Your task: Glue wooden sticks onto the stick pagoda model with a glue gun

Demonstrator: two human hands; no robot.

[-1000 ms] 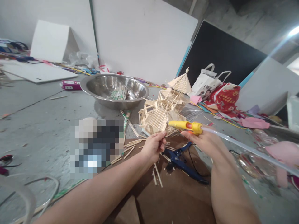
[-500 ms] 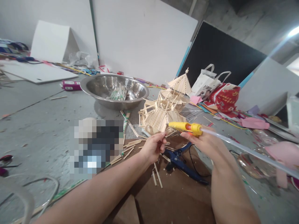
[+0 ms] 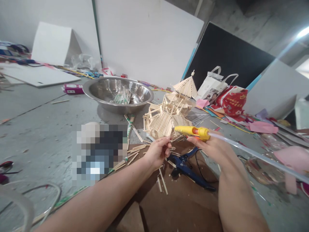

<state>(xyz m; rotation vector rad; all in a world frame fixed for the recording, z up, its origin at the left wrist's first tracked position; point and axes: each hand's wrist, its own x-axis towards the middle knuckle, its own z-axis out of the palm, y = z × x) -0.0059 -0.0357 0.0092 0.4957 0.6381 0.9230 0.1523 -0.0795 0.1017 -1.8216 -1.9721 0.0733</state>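
Note:
A pagoda model built of small wooden sticks (image 3: 170, 111) stands on the floor just beyond my hands. My right hand (image 3: 212, 147) is wrapped round a yellow and orange glue gun (image 3: 191, 131), its nozzle aimed left at the model's lower roof; a clear glue stick (image 3: 253, 155) trails out behind it to the right. My left hand (image 3: 156, 152) is closed in a pinch just below the nozzle, on a small wooden stick that barely shows. Loose sticks (image 3: 135, 150) lie scattered round my left wrist.
Blue-handled pliers (image 3: 187, 167) lie on brown cardboard (image 3: 178, 206) under my hands. A steel bowl (image 3: 118, 93) holding wrapped chopsticks sits behind left. Bags (image 3: 224, 93) and paper scraps lie at the right, white boards (image 3: 147, 38) lean at the back.
Almost nothing has changed. My left hand has shifted slightly down and left beneath the nozzle, while the glue gun stays in place.

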